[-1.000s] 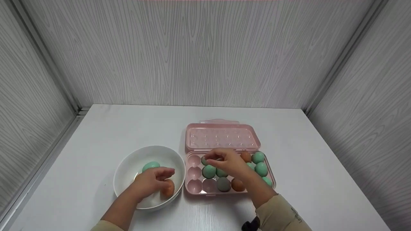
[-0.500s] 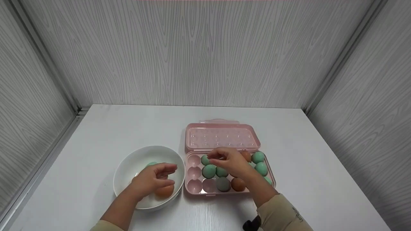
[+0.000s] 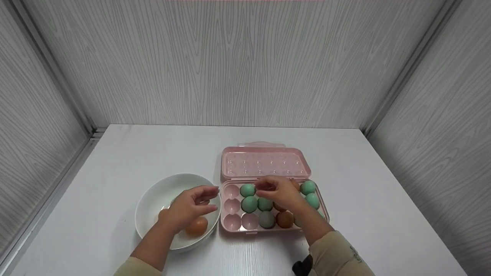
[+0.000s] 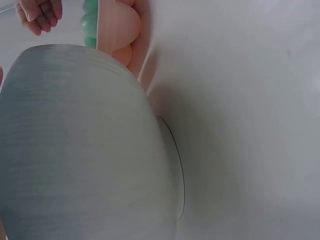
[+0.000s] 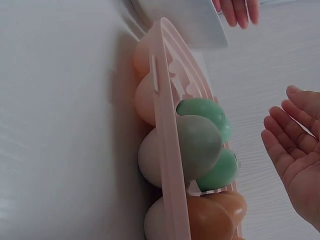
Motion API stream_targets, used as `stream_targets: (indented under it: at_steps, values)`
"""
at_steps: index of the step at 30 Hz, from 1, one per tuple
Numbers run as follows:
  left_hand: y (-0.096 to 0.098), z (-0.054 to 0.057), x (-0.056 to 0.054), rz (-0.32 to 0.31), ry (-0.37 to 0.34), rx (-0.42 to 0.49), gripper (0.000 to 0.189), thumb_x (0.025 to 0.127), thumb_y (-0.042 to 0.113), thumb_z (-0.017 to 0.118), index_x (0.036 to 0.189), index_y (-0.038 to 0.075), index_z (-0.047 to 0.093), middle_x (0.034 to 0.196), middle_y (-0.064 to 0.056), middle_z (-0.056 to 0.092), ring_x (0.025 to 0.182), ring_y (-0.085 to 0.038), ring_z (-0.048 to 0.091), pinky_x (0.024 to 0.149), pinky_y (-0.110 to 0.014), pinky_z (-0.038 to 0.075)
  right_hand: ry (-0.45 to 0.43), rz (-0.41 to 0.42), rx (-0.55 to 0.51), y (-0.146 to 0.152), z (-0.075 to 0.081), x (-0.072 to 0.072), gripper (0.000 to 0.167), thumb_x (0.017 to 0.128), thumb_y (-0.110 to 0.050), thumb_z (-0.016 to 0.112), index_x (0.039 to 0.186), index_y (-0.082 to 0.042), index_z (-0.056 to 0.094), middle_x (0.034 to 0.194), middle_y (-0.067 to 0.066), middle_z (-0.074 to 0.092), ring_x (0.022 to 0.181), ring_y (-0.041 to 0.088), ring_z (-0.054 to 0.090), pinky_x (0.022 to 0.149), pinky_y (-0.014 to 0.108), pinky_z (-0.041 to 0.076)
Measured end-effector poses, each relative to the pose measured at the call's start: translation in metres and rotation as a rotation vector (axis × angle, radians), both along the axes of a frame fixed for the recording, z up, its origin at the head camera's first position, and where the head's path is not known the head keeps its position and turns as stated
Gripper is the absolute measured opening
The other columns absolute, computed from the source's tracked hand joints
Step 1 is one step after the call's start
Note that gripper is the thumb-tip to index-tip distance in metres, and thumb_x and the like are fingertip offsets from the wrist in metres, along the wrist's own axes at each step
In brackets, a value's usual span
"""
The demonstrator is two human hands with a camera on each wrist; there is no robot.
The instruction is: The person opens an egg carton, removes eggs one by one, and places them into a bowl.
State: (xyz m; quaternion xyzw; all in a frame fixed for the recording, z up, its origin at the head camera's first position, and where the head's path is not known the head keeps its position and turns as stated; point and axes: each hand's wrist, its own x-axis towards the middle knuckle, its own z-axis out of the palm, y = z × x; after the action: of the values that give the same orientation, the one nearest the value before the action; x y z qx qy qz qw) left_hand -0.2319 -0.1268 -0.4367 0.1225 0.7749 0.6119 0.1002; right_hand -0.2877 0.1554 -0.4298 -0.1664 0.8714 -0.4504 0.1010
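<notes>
My left hand (image 3: 188,209) hovers over the right side of a white bowl (image 3: 151,203), thumb and fingers spread apart, nothing between them. Inside the bowl a brown egg (image 3: 197,227) lies below the hand, and another brown egg (image 3: 163,213) shows partly behind the wrist. My right hand (image 3: 283,194) is held above a pink egg carton (image 3: 232,222), beside a green egg (image 3: 247,190) in its back row. Its palm (image 5: 305,155) is bare in the right wrist view. Several green and brown eggs and one grey-green egg (image 3: 267,220) sit in the carton's pockets.
The carton's lid (image 3: 266,163) lies folded open behind it. Bowl and carton stand side by side on a white table (image 3: 368,199), walled in by grey wood-grain panels (image 3: 230,69). In the left wrist view the bowl's outer wall (image 4: 90,150) blocks most of the scene.
My left hand has risen and shifted right toward the bowl's rim; the brown egg below it has turned. My right hand has drawn right, uncovering the green egg in the back row.
</notes>
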Motion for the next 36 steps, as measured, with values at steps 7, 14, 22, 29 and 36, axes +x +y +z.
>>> stream_targets:
  at_steps: [7,14,22,29,36]
  values:
    - [0.015,0.003,-0.003,0.014,-0.018,-0.010,0.057,0.075,0.027,0.075,0.125,0.012,0.054,0.125,-0.006,0.056,0.118,-0.021,0.051,0.099,-0.033,0.040,0.022,-0.052,0.032,0.003,-0.012,-0.005,0.027,0.081,-0.029,0.070,0.105,-0.017,0.067,0.097,-0.007,0.065,0.095,0.011,0.060,0.086,0.032,0.050]
    - [0.022,0.004,-0.006,0.003,-0.012,0.009,0.057,0.075,0.025,0.075,0.125,0.009,0.054,0.125,-0.009,0.055,0.118,-0.025,0.051,0.099,-0.035,0.041,0.089,-0.020,0.060,0.004,-0.023,-0.008,0.028,0.081,-0.028,0.070,0.106,-0.016,0.066,0.100,-0.007,0.065,0.097,0.010,0.059,0.086,0.031,0.049]
    - [0.025,0.003,-0.006,-0.021,-0.002,0.046,0.056,0.076,0.024,0.075,0.125,0.006,0.054,0.124,-0.011,0.056,0.117,-0.026,0.051,0.100,-0.036,0.039,0.207,0.088,0.120,0.000,-0.033,-0.010,0.022,0.083,-0.022,0.068,0.104,-0.016,0.068,0.094,-0.009,0.063,0.088,0.009,0.057,0.082,0.029,0.050]
    - [0.024,-0.001,-0.006,-0.013,-0.018,0.055,0.055,0.075,0.024,0.075,0.124,0.007,0.055,0.124,-0.010,0.056,0.118,-0.028,0.050,0.100,-0.034,0.039,0.248,0.161,0.174,-0.006,-0.035,-0.010,0.022,0.081,-0.025,0.070,0.102,-0.018,0.068,0.094,-0.003,0.063,0.085,0.015,0.055,0.079,0.030,0.048]
    - [0.023,-0.001,-0.005,0.000,-0.019,0.050,0.054,0.075,0.025,0.075,0.123,0.007,0.056,0.122,-0.010,0.057,0.117,-0.029,0.051,0.099,-0.035,0.040,0.296,0.186,0.270,-0.009,-0.038,-0.009,0.024,0.078,-0.026,0.073,0.101,-0.022,0.068,0.089,-0.006,0.062,0.083,0.017,0.056,0.076,0.029,0.049]
